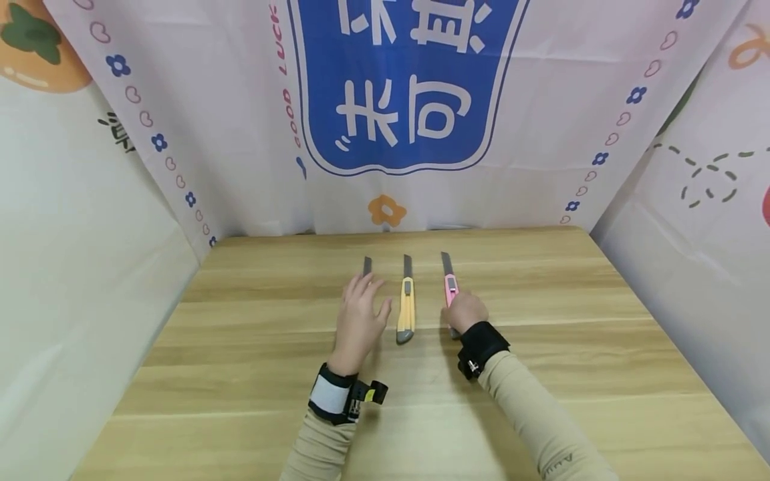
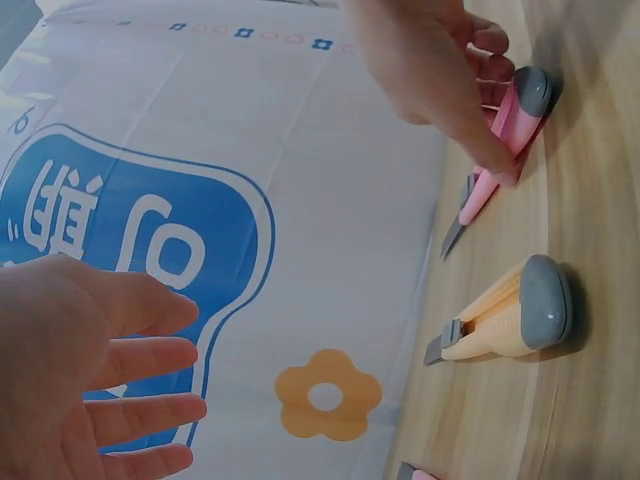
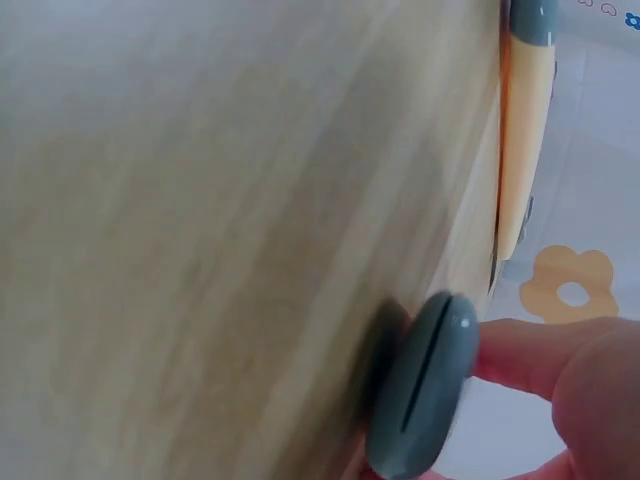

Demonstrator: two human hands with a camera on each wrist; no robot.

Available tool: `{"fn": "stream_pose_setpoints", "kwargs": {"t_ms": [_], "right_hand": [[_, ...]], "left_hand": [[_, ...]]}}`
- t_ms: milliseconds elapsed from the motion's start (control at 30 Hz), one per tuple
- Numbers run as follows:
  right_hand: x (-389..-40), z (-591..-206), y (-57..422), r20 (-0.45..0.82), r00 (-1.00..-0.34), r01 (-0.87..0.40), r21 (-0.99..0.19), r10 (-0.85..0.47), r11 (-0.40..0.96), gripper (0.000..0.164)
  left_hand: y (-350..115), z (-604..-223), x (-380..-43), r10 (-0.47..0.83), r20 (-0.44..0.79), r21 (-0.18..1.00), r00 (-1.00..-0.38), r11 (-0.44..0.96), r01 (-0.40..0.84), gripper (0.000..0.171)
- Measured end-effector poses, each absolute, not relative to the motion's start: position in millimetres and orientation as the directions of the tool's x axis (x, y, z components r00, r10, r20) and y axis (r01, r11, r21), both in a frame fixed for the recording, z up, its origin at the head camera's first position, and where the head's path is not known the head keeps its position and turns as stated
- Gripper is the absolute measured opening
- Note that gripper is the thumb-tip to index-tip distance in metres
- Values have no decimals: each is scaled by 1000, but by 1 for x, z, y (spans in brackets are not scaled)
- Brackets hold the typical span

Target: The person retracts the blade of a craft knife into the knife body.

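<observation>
Three utility knives with extended blades lie in a row on the wooden table. My right hand (image 1: 467,311) grips the pink utility knife (image 1: 450,284) on the right; its grey end cap (image 3: 425,390) fills the near part of the right wrist view. Beside it, in the middle, lies the yellow utility knife (image 1: 407,308), which neither hand touches. My left hand (image 1: 359,321) hovers with spread fingers over the left knife (image 1: 367,264), hiding all but its blade in the head view. Only a pink and grey scrap of that knife shows at the left wrist view's bottom edge.
The wood-grain table (image 1: 252,374) ends at a printed white cloth (image 1: 252,167) hanging upright behind the knives. More cloth hangs along the left and right sides. Each wrist wears a black strap with a small camera (image 1: 379,392).
</observation>
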State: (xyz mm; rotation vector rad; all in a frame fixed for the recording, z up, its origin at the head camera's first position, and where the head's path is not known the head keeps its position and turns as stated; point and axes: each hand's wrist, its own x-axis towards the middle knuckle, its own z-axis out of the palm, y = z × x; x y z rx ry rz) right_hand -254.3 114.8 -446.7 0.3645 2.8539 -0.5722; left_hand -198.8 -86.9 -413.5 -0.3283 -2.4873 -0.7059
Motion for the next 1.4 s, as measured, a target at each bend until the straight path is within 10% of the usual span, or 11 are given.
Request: {"fn": "stream_pose_setpoints", "kwargs": {"t_ms": [733,1400], "right_hand": [[-256,-445,113,-198,-967,241,-509,159,826,32],[-211,-397,82,116,-982,1,-777,146,629,37]], "left_hand": [[-99,-418,-203,66,511,521,-857,769,370,35],[-76,-414,-197,416,61,918,-908,333,214,59]]}}
